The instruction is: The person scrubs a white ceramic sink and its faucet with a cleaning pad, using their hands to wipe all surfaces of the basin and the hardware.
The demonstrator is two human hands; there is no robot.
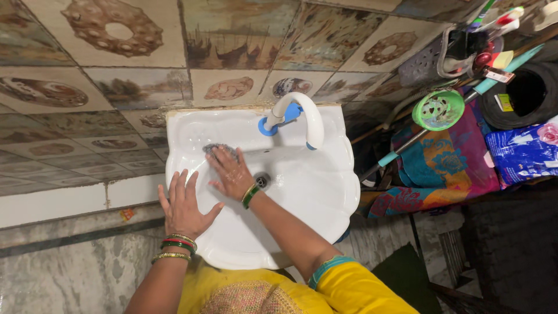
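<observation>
Hands: I see right hand (232, 174) pressing grey scrub pad (220, 150) inside white ceramic basin (325, 192); left hand (185, 204) spread flat on rim.

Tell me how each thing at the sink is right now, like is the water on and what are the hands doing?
white tap: no water seen running from it.
white sink: wall-mounted, bowl holds no pooled water.
drain: uncovered.
grey scrubber: pressed against the sink's inner back wall.
right hand: flat over the scrubber, fingers spread.
left hand: open, palm resting on the sink's left rim.
green strainer: hanging by the wall, unused.
</observation>
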